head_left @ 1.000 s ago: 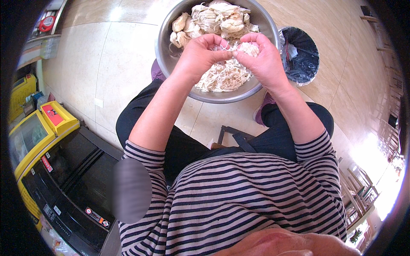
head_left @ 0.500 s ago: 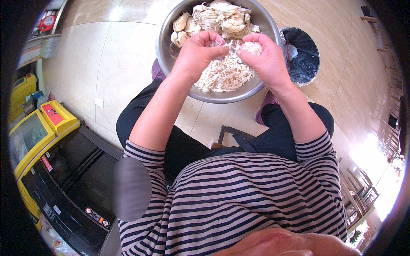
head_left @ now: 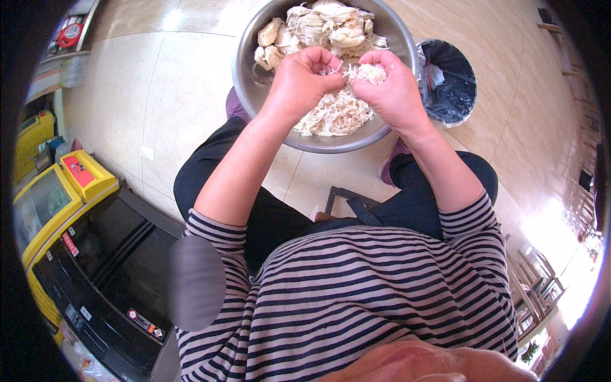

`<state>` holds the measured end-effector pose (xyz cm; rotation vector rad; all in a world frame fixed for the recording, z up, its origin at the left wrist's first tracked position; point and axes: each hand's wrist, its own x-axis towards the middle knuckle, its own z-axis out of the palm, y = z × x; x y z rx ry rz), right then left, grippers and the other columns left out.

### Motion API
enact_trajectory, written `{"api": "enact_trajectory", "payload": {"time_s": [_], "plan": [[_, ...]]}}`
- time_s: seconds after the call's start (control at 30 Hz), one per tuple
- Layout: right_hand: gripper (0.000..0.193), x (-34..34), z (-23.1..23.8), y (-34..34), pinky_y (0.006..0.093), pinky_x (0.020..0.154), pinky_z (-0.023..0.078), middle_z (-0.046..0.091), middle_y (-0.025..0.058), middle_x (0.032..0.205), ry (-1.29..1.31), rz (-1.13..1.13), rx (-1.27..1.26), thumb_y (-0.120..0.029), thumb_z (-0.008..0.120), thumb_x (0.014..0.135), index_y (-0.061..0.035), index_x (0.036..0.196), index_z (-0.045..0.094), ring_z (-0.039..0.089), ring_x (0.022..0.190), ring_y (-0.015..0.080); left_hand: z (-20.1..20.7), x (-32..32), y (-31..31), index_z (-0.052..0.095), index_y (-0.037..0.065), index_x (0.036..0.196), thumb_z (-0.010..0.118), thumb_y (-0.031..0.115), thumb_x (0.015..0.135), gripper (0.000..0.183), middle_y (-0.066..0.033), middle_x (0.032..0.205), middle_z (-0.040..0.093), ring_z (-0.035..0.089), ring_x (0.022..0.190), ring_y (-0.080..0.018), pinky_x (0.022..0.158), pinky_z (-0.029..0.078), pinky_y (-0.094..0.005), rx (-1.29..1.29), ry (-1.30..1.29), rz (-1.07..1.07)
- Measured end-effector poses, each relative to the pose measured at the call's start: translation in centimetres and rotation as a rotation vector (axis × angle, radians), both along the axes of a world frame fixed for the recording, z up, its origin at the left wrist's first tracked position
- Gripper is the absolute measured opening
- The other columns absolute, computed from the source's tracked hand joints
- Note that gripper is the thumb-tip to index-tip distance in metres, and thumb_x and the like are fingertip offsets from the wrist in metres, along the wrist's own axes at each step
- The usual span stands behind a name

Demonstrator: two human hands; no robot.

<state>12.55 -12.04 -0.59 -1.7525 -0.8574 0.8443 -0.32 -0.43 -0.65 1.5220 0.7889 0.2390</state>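
A wide metal basin (head_left: 249,95) is in front of me, between my feet. Large pale pieces of what looks like cooked chicken meat (head_left: 318,28) fill its far side, and a heap of shredded meat (head_left: 337,116) lies at the near side. Over the heap, my left hand (head_left: 305,76) pinches thin shreds between thumb and fingers. Close beside it, my right hand (head_left: 391,89) is closed round a small bunch of shredded meat (head_left: 370,74), which shows between thumb and fingers. The two hands' fingertips nearly meet.
A bin lined with a black bag (head_left: 452,95) stands right of the basin, with something white inside. To my left are a black chest-like appliance (head_left: 121,254) and a yellow-framed case (head_left: 51,204). Wooden chairs (head_left: 531,286) line the right side. Pale tiles (head_left: 184,70) cover the floor.
My right hand has shifted slightly left, toward the left hand, with its bunch of shreds. The left hand's fingers have moved a little. Basin and bin stay put.
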Motion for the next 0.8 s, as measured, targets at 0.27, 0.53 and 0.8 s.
{"api": "enact_trajectory", "payload": {"time_s": [0.27,0.53,0.8], "plan": [[0.033,0.26,0.13,0.14,0.0269,0.074,0.048,0.063,0.0110,0.089,0.070,-0.048,0.025,-0.012,0.070,0.068,-0.0013,0.096,0.057,0.060,0.081,0.0147,0.26,-0.07,0.25,0.056,0.000,0.086,0.068,-0.003,0.072,0.019,-0.0044,0.073,0.062,0.058,0.066,-0.0087,0.060,0.049,-0.0213,-0.217,-0.124,0.156],[0.029,0.01,-0.12,0.03,0.0217,0.067,0.047,0.059,0.0021,0.088,-0.015,0.006,0.040,-0.010,0.070,0.074,-0.0036,0.099,0.055,0.055,0.078,0.0066,0.14,-0.20,0.24,0.054,0.002,0.092,0.067,0.002,0.077,0.020,-0.0032,0.081,0.061,0.059,0.073,-0.0099,0.068,0.049,-0.0225,-0.163,-0.056,0.047],[0.031,-0.12,-0.21,0.02,0.0242,0.072,0.047,0.061,0.0057,0.089,-0.034,0.028,0.033,-0.012,0.070,0.074,-0.0026,0.099,0.055,0.057,0.083,0.0106,0.11,-0.13,0.16,0.054,0.002,0.092,0.064,-0.002,0.075,0.020,-0.0033,0.085,0.061,0.058,0.075,-0.0088,0.070,0.047,-0.0213,-0.071,-0.041,0.003]]}}
